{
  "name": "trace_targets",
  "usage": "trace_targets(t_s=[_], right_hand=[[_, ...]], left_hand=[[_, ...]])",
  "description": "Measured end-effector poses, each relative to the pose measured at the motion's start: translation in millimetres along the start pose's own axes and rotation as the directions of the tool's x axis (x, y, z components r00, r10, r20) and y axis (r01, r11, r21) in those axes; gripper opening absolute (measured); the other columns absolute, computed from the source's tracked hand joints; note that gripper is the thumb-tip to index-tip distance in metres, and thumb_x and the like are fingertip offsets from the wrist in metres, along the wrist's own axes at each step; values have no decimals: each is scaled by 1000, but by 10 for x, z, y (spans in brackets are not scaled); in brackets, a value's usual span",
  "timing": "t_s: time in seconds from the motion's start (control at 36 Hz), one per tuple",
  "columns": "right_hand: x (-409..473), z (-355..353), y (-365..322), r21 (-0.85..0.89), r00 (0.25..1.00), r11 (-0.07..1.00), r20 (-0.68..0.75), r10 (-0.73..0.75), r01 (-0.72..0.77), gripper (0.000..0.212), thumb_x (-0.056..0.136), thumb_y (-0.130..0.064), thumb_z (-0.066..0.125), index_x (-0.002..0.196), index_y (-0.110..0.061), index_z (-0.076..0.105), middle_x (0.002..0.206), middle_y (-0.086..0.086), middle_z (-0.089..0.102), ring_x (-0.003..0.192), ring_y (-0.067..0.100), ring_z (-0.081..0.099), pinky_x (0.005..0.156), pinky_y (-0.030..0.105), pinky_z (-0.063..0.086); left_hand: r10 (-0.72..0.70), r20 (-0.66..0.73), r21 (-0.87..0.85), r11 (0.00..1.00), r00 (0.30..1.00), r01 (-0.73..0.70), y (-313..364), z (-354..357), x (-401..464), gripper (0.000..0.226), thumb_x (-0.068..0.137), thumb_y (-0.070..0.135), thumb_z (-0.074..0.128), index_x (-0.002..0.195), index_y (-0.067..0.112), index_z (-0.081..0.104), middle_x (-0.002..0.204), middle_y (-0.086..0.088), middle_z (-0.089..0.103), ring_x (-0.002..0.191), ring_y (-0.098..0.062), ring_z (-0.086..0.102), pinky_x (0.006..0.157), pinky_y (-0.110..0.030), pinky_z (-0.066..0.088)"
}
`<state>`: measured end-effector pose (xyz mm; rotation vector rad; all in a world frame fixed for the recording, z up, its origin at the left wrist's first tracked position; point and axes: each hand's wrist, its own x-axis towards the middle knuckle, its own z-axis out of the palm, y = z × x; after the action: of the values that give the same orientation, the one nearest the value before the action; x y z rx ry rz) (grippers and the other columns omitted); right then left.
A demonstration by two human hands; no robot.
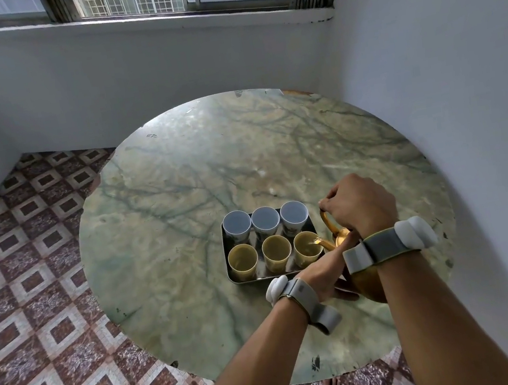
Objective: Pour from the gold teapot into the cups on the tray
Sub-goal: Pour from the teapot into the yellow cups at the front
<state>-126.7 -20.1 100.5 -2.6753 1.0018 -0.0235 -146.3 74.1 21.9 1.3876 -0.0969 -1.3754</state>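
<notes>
A person tips a gold teapot [342, 238] over a metal tray [234, 279] of six cups on a round marbled tabletop [180, 204]. The right hand [359, 205] is closed around the teapot's looped handle, hiding most of it; the right forearm and its grey wristband [386, 246] cover much of the pot's body. The left hand [321, 273] reaches under the right wrist to the pot's side, its fingers hidden, so its grip cannot be told. The spout sits over the yellow cup [307, 248] just left of the hands, the rightmost of three in the near row; any liquid there is hard to make out. Three white cups [265, 220] stand beyond it. Their printed sides are too small to read. A white wristband [293, 296] marks the left wrist; no writing is legible.
</notes>
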Motion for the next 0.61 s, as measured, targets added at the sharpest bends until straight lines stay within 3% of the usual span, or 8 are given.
trace_targets(t_s=[0.06, 0.17, 0.33, 0.42, 0.47, 0.5, 0.56, 0.61], right_hand=[[5, 6, -9, -10, 1000, 1000, 2, 0, 0, 27, 94, -42, 68, 98, -20, 83, 93, 5, 77, 77, 25, 64, 67, 32, 44], [11, 8, -2, -13, 1000, 1000, 7, 4, -4, 27, 93, -43, 68, 98, -21, 83, 93, 5, 77, 79, 26, 66, 67, 33, 45], [19, -5, 3, -16, 1000, 1000, 10, 7, -7, 27, 92, -43, 69, 98, -21, 83, 95, 6, 78, 81, 28, 66, 69, 33, 47], [21, 1, 3, -20, 1000, 1000, 5, -1, 1, 28, 93, -43, 69, 98, -19, 83, 93, 5, 77, 80, 27, 67, 67, 33, 46], [18, -1, -1, -23, 1000, 1000, 3, -4, 4, 28, 94, -42, 68, 98, -19, 83, 91, 4, 77, 78, 25, 66, 65, 32, 45], [17, -3, -2, -24, 1000, 1000, 4, -4, 4, 28, 94, -42, 68, 98, -19, 83, 90, 4, 77, 77, 25, 66, 65, 32, 44], [12, -9, 1, -27, 1000, 1000, 8, -5, 5, 28, 95, -42, 68, 97, -18, 82, 89, 4, 76, 76, 24, 66, 64, 31, 44], [10, -15, 0, -29, 1000, 1000, 4, -6, 7, 28, 95, -42, 68, 97, -18, 82, 89, 4, 76, 76, 24, 65, 64, 31, 44]], left_hand=[[-8, 3, -18, 1000, 1000, 8, 8, -6, -25, 114, 57, 99, 53, 138, 19, 60, 107, -5, 63, 115, -36, 61, 113, -55, 52], [12, 0, 7, 1000, 1000, -12, -31, -11, 50, 123, 8, 106, 66, 105, 31, 62, 107, -6, 64, 99, -30, 65, 95, -47, 57], [23, -28, -10, 1000, 999, -23, -62, -17, 161, 132, -11, 100, 68, 100, 29, 63, 104, -7, 63, 92, -28, 65, 104, -51, 54], [-9, 3, -35, 999, 1000, 9, -1, -6, 84, 106, 42, 104, 68, 112, 24, 62, 107, -6, 62, 103, -33, 66, 102, -51, 58], [-12, -12, -33, 999, 1000, 11, 0, -15, 66, 61, 97, 75, 53, 127, 22, 55, 108, -5, 59, 114, -38, 60, 115, -59, 50], [-8, -20, -23, 1000, 1000, 7, -13, -31, 92, 52, 104, 66, 48, 130, 21, 53, 108, -5, 58, 116, -38, 59, 117, -59, 48], [6, 2, -25, 1000, 1000, -6, 3, -12, 61, 74, 83, 83, 60, 122, 20, 58, 108, -5, 59, 110, -36, 62, 112, -56, 52], [-6, 12, -29, 1000, 1000, 7, -6, 8, 77, 111, 26, 100, 73, 108, 26, 61, 108, -6, 62, 106, -34, 65, 97, -48, 58]])
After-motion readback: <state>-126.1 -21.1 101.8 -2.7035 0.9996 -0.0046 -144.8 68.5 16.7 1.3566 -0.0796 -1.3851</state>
